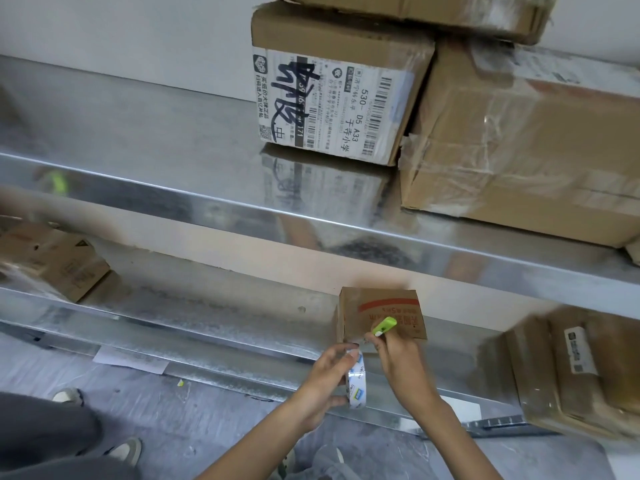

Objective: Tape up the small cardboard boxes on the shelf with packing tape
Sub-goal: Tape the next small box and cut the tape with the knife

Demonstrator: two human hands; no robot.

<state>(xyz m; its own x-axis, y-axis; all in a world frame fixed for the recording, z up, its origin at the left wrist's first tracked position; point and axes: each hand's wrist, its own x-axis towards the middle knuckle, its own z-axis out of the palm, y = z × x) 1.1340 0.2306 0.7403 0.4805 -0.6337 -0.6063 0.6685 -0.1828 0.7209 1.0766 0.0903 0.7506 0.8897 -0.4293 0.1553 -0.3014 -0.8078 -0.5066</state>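
A small cardboard box (379, 311) with red print stands on the lower metal shelf (214, 317), near its front edge. My left hand (323, 382) grips a roll of packing tape (356, 381) just below the box's front left corner. My right hand (398, 355) holds a green utility knife (383, 325) against the box's front face, its tip pointing toward the tape. Whether a tape strip runs from the roll to the box is too blurred to tell.
Taped boxes fill the upper shelf: a labelled one (332, 98) and a bigger one (526, 150). On the lower shelf another box (52, 261) sits far left and a taped box (575, 372) at right. A paper sheet (131, 358) lies on the floor; someone's shoes (124, 452) stand nearby.
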